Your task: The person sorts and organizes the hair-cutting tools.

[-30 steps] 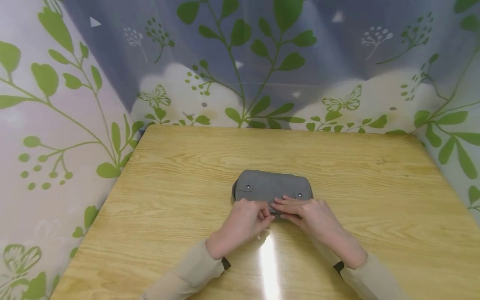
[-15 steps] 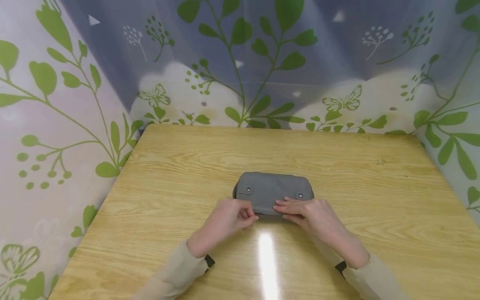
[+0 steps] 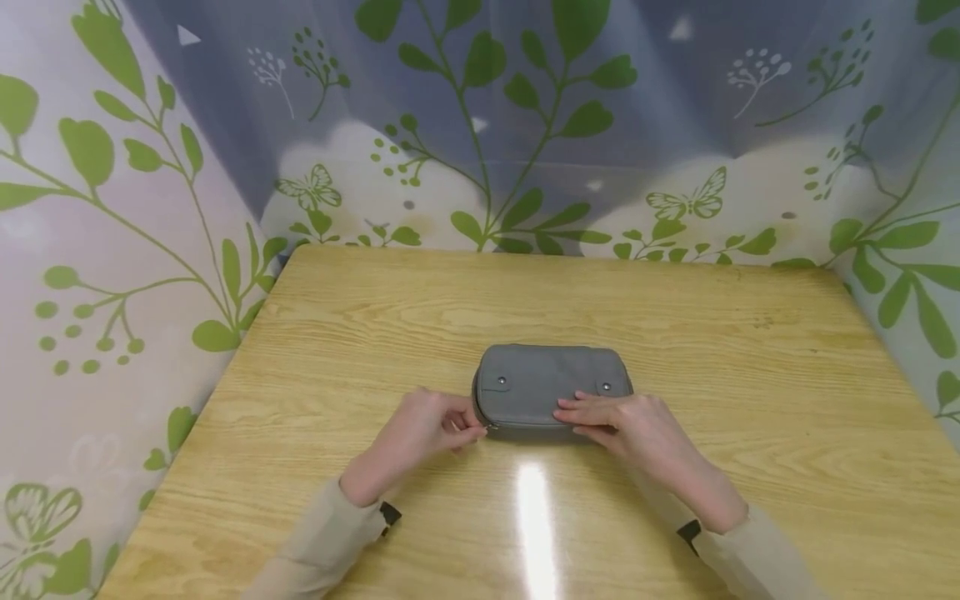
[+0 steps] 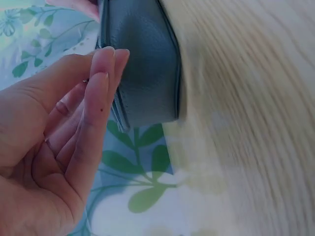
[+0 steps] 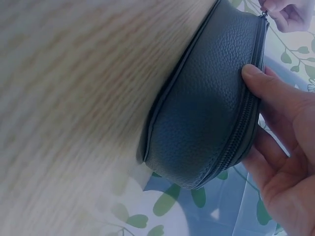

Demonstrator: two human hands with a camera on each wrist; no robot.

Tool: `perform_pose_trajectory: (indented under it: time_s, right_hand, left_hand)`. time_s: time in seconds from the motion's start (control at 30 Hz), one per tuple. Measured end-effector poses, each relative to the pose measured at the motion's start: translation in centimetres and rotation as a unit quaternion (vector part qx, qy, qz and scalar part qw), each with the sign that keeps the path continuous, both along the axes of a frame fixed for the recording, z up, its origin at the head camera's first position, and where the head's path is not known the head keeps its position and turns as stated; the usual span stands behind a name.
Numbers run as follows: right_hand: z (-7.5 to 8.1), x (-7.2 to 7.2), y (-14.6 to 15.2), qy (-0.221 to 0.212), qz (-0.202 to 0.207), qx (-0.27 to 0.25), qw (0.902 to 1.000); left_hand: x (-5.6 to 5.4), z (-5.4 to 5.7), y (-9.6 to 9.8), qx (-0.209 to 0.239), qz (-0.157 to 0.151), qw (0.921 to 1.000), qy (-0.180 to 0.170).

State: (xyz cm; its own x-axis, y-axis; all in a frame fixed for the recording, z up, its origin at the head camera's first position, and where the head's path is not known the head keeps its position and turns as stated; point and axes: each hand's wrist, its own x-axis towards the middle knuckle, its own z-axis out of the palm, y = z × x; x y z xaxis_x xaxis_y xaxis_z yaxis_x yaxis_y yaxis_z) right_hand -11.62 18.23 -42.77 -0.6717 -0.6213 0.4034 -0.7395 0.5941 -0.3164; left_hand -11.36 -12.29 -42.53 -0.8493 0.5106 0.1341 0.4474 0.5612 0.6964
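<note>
A grey, leather-like zippered pouch (image 3: 551, 375) with two metal studs on its upper face lies on the wooden table. At the pouch's near left corner, my left hand (image 3: 426, 429) pinches the zipper pull (image 5: 265, 14) between thumb and fingers. My right hand (image 3: 641, 425) holds the near right edge: its fingers rest on the upper face and its thumb (image 5: 258, 76) presses the front side beside the zipper (image 5: 236, 135). In the left wrist view the fingertips of the left hand (image 4: 74, 118) hide the pull.
The wooden table (image 3: 360, 325) extends around the pouch on all sides. Behind and beside it hangs a curtain (image 3: 420, 192) printed with leaves and butterflies. A bright light reflection (image 3: 536, 525) lies on the near tabletop.
My left hand has slid left along the pouch's front edge with the zipper pull, from near the middle to the left corner. The right hand stays at the right edge; the pouch has shifted slightly right.
</note>
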Motion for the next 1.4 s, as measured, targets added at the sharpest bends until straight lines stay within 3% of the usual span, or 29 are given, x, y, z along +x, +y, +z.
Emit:
perform_pose_trajectory:
  time_s: [0.13,0.33,0.67,1.17,1.4]
  right_hand:
    - [0.0,0.0,0.1,-0.007,0.009,-0.009,0.9999]
    - [0.0,0.0,0.3,-0.015,0.014,-0.011,0.9997]
    - [-0.1,0.1,0.4,-0.012,0.022,0.002,0.9997]
    - [-0.3,0.0,0.5,-0.014,0.039,-0.011,0.9991]
    - [-0.3,-0.1,0.6,-0.018,0.043,-0.01,0.9989]
  left_hand:
    - [-0.5,0.0,-0.6,0.0,-0.017,0.9998,0.008]
    - [-1.4,0.0,-1.4,-0.026,-0.015,0.9986,0.044]
    - [-2.3,0.2,-2.1,-0.046,-0.009,0.9968,0.064]
    - [-3.6,0.3,-2.2,-0.052,0.0,0.9968,0.06]
    - [-3.9,0.5,-2.3,-0.05,-0.004,0.9982,0.034]
